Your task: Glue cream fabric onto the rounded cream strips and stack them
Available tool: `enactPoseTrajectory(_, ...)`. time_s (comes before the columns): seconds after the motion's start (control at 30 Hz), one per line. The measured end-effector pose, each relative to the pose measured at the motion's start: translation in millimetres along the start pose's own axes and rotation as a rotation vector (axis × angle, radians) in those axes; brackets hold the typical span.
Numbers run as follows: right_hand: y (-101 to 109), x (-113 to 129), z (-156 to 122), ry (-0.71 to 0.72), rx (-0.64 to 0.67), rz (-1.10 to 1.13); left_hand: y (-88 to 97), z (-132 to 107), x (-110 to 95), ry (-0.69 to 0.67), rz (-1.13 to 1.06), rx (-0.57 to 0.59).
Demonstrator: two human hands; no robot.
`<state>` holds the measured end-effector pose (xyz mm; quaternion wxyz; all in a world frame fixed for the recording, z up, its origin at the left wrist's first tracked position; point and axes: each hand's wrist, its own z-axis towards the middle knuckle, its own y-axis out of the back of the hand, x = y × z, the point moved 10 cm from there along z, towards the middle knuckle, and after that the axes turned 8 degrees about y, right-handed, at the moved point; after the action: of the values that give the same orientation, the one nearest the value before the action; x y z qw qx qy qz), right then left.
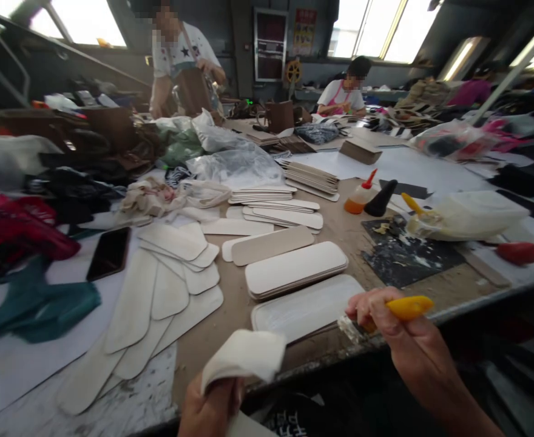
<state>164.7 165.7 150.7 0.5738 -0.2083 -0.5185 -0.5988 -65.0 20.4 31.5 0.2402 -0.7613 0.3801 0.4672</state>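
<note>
Left hand point(210, 409) fingers pinch a bent cream piece point(244, 358); right hand point(388, 325) grips yellow-handled brush point(408, 308).

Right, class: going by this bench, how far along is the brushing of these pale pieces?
Apparently done: the fanned pieces at left. In hand: the right hand holds a yellow-handled brush at a glossy piece; the left hand holds a folded pale piece. Probably left: the neat stack behind it and the farther stacks.
</note>
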Motion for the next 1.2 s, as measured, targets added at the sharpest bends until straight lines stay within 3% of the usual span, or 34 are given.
enactPoseTrajectory(0.03,-10.2,-4.9,0.6,-0.039,0.070,0.013,-7.4,-1.0,5.4,0.116,-0.119,0.022)
enactPoseTrajectory(0.1,-39.1,-11.0,-2.2,-0.100,0.234,0.042,-23.2,-3.4,6.4,0.209,-0.256,0.067)
enactPoseTrajectory(0.23,-96.7,-10.2,-12.4,-0.180,0.454,0.190,-41.7,-8.1,5.1,0.204,-0.301,0.130)
enactPoseTrajectory(0.4,-140.7,-4.5,-22.1,-0.356,0.535,0.525,-52.6,-15.2,10.5,0.191,-0.230,0.197)
enactPoseTrajectory(0.57,-143.6,5.7,-21.7,-0.337,0.493,0.580,-55.7,-21.8,1.6,0.151,-0.143,0.207)
enactPoseTrajectory(0.7,-152.8,10.0,-31.7,-0.366,0.605,0.670,-55.3,-25.1,-6.7,0.115,-0.285,0.226)
enactPoseTrajectory(0.77,-151.0,7.5,-30.2,-0.355,0.578,0.635,-54.7,-25.5,-6.3,0.129,-0.359,0.224)
enactPoseTrajectory(0.9,-147.3,0.4,-26.8,-0.358,0.489,0.546,-51.2,-24.0,-0.2,0.171,-0.427,0.149)
enactPoseTrajectory(1.03,-153.2,-5.6,-33.7,-0.449,0.472,0.611,-50.7,-22.3,4.7,0.189,-0.464,0.075)
enactPoseTrajectory(1.2,-143.8,-4.0,-25.0,-0.361,0.449,0.498,-45.0,-21.3,5.4,0.184,-0.497,0.000)
